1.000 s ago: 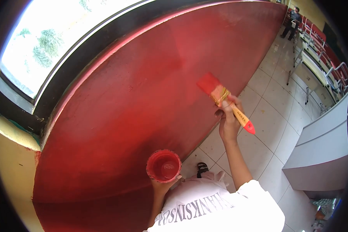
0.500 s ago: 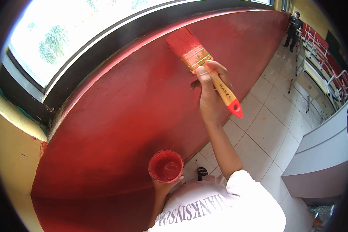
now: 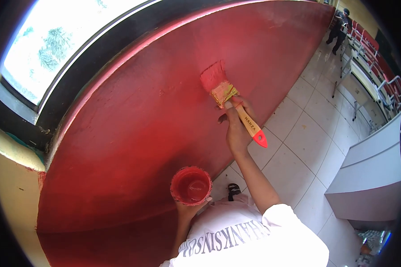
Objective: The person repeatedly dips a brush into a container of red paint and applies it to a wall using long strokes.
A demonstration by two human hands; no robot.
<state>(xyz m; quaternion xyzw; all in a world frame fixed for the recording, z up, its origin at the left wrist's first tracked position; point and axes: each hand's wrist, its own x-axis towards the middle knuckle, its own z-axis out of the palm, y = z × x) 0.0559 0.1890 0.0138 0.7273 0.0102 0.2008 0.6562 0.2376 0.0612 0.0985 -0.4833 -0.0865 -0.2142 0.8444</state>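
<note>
My right hand (image 3: 239, 127) is closed round the wooden handle of a paintbrush (image 3: 247, 119), marked HANZA and red at its end. The brush's bristles are coated in red paint and lie against the red wall (image 3: 133, 147), below the window ledge. Low in the view, my left hand (image 3: 188, 210) holds a paint pot (image 3: 175, 196) upright from beneath, close to my shirt. Red paint shows inside the pot. Most of the left fingers are hidden behind it.
A window with a dark frame (image 3: 98, 58) runs above the wall. At left stands a yellow pillar (image 3: 13, 178). White floor tiles (image 3: 289, 164) extend right, past a grey cabinet (image 3: 365, 173) and desks (image 3: 365, 84). Another person (image 3: 341, 31) stands at the far end.
My right hand has brought the brush down the wall, away from the ledge. The camera view has shifted slightly. My left hand still holds the pot in nearly the same place.
</note>
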